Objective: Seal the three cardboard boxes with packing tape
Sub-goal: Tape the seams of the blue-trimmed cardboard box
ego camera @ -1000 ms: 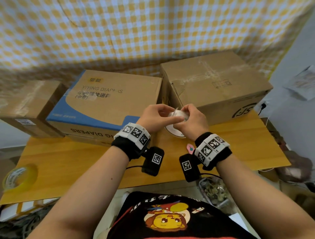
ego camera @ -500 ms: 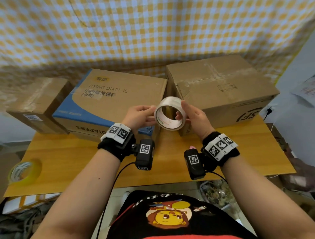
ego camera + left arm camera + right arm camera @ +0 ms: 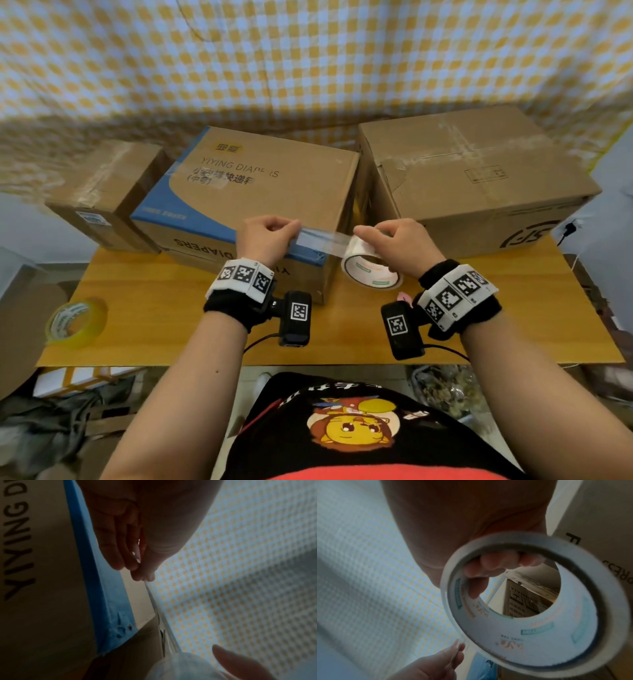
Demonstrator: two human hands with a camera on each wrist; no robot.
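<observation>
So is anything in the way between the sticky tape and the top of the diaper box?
Nothing visible. The tape strip stretches between the left hand and right hand, just above the diaper box.

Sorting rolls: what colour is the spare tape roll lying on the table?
Yellow roll; head view shows it best.

Both wrists: black bands [image 3: 236, 305] topped by white straps carrying square black-and-white markers [image 3: 455, 295]. Black cabled camera units [image 3: 295, 318] beneath. Black shirt [image 3: 349, 428], cartoon print, red lower section.
</observation>
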